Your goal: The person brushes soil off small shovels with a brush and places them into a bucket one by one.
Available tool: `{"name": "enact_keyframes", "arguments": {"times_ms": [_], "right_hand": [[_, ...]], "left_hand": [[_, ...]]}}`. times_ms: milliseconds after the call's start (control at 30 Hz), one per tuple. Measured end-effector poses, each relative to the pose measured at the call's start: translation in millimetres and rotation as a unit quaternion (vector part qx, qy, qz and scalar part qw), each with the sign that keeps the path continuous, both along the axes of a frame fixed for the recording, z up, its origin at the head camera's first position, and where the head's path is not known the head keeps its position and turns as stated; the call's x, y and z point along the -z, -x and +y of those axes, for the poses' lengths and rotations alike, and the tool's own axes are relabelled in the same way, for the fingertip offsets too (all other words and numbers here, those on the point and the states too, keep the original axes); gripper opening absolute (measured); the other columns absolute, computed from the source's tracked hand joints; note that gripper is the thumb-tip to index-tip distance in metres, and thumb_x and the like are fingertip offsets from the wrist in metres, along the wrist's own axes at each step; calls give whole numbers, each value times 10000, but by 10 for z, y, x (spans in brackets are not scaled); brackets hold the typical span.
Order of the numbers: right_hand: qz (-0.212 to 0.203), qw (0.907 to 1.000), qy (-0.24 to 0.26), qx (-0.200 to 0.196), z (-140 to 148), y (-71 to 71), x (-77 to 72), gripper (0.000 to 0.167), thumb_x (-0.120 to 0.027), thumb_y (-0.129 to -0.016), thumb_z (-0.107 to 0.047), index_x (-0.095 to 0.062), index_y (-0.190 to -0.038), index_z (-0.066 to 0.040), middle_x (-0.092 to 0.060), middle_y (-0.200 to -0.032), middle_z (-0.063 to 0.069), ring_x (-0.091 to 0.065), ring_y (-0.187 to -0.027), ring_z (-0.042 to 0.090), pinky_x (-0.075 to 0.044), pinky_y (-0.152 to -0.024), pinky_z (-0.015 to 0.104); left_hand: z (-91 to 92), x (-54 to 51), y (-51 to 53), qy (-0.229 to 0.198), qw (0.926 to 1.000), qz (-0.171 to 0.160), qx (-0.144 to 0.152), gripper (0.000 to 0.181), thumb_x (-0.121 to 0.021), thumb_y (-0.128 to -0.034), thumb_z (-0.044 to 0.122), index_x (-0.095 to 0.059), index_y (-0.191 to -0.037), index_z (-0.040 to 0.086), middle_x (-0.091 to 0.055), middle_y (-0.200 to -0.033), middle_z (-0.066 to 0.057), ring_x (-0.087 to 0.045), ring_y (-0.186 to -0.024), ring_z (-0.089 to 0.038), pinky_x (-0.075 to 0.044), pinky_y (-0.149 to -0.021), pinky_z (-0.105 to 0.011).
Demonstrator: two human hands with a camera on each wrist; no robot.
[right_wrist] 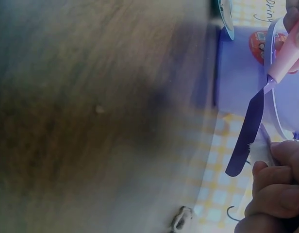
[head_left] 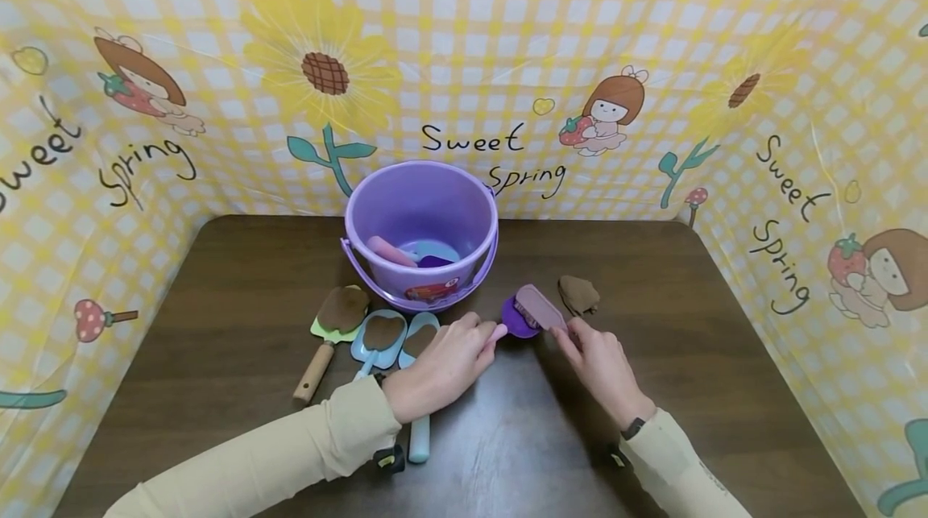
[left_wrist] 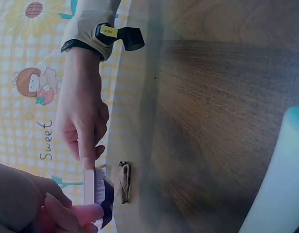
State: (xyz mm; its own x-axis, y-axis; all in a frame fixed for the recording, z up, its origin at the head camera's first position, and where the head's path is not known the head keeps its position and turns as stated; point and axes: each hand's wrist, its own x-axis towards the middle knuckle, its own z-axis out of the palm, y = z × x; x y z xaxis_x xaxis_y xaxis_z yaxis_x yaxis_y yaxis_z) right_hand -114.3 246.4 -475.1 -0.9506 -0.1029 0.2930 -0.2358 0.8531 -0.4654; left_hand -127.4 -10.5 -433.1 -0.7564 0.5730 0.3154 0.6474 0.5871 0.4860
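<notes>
My left hand (head_left: 444, 365) grips the pink handle (right_wrist: 288, 56) of a small shovel with a purple blade (head_left: 516, 320), held above the table in front of the bucket. My right hand (head_left: 603, 363) pinches a pink brush (head_left: 540, 307), its bristles against the blade's face. In the right wrist view the purple blade (right_wrist: 247, 133) is seen edge-on, with the bristles touching it and the right fingers round the brush. The left wrist view shows the brush (left_wrist: 90, 187) between both hands, beside the blade.
A purple bucket (head_left: 420, 204) holding a pink-handled item stands at the back. Left of my hands lie a green shovel with a wooden handle (head_left: 315, 373) and two blue ones (head_left: 379, 331) (head_left: 419, 439), with brown patches on them. A crumpled brown cloth (head_left: 577, 293) lies at right.
</notes>
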Motion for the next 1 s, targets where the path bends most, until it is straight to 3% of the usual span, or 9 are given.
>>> {"name": "enact_keyframes", "arguments": {"times_ms": [233, 400, 500, 667, 733, 1000], "right_hand": [[-48, 9999, 60, 126, 42, 19, 53, 243, -724, -992, -205, -614, -800, -104, -465, -610, -72, -444, -531, 148, -381, -506, 321], [-348, 9984, 386, 202, 66, 22, 18, 275, -682, -1020, -225, -586, -782, -126, -434, -626, -79, -427, -553, 117, -358, -523, 291], [-364, 9983, 455, -35, 70, 3, -33, 234, -681, -1020, -208, -599, -811, -140, -433, -638, -93, -417, -552, 84, -348, -521, 265], [-69, 9976, -316, -620, 60, -25, -47, 282, -732, -987, -218, -540, -787, -170, -372, -614, -115, -382, -513, 62, -331, -482, 262], [0, 9973, -470, -571, 52, -24, -30, 303, -740, -982, -224, -523, -780, -166, -360, -611, -110, -384, -512, 77, -336, -484, 278], [-63, 9995, -279, -164, 90, 5, 35, 242, -718, -999, -209, -580, -823, -117, -436, -624, -72, -435, -538, 129, -376, -509, 311]], "left_hand": [[-15, 15, -10, 25, 10000, -27, 51, 156, -682, -985, 64, -643, -834, 54, -501, -732, -44, -501, -608, -154, -423, -519, -267], [-19, 32, -12, 72, 9998, -150, 82, 190, -664, -1007, 86, -633, -821, 63, -490, -717, -34, -494, -615, -150, -420, -519, -277], [-26, 39, -14, 97, 9998, -196, 43, 220, -658, -1016, 99, -621, -802, 67, -477, -701, -28, -478, -610, -144, -406, -511, -268], [-30, 29, -6, 16, 9997, -230, -68, 257, -653, -1031, 130, -613, -784, 73, -463, -682, -22, -469, -596, -147, -394, -509, -266], [-28, 20, -2, -28, 9996, -282, -76, 268, -644, -1038, 139, -605, -780, 81, -459, -683, -20, -467, -598, -149, -396, -513, -271], [-6, 25, 2, 70, 9994, -350, 19, 259, -633, -1044, 137, -611, -792, 83, -466, -702, -24, -465, -605, -144, -399, -518, -270]]}}
